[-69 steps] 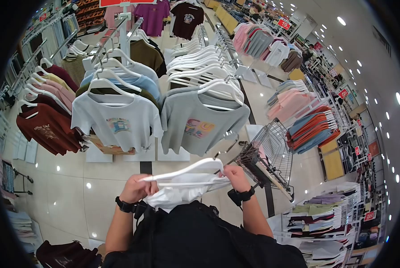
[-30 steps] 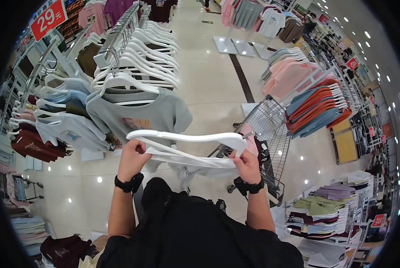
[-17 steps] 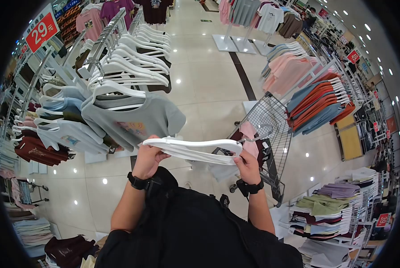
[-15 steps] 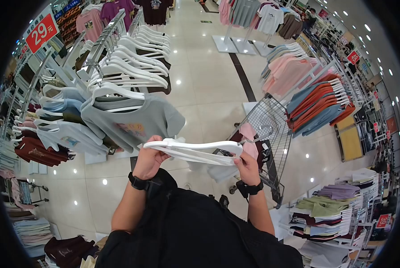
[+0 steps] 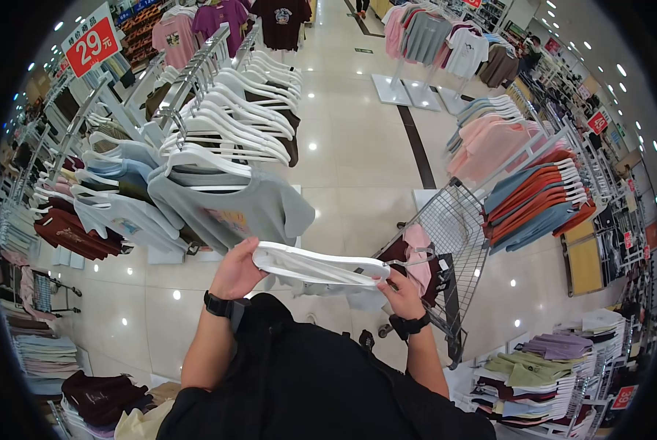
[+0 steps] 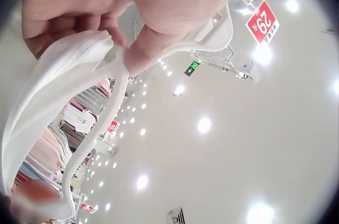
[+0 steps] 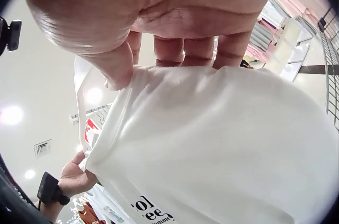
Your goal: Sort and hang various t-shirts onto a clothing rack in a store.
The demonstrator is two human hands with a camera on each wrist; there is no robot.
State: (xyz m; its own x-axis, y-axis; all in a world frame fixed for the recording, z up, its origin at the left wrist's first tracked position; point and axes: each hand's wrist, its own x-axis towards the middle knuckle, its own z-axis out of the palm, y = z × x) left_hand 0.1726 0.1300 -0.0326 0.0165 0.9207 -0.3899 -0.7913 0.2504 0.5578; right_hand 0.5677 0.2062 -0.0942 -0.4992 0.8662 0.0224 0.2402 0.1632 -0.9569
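Both hands hold up a white clothes hanger (image 5: 314, 265) with a white T-shirt (image 7: 212, 139) on it, in front of the body. My left hand (image 5: 237, 270) pinches the hanger's left end, thumb pressed against it beside the white cloth in the left wrist view. My right hand (image 5: 403, 292) is at the other end, and its thumb and curled fingers grip the shirt's upper edge in the right wrist view. Black lettering shows on the hanging shirt there. The hanger's metal hook (image 5: 420, 258) juts out past the right hand.
A shopping cart (image 5: 456, 242) with pink and dark clothes stands right of the hands. Left ahead is a rack of white hangers (image 5: 233, 110) with a grey T-shirt (image 5: 229, 205) at its front. More clothes racks line the right side. Tiled floor (image 5: 343, 161) runs between them.
The head view has turned, so the grey-shirt rack now lies further left. The hands raised the hanger and shirt away from the body, then spread less far apart, still holding them.
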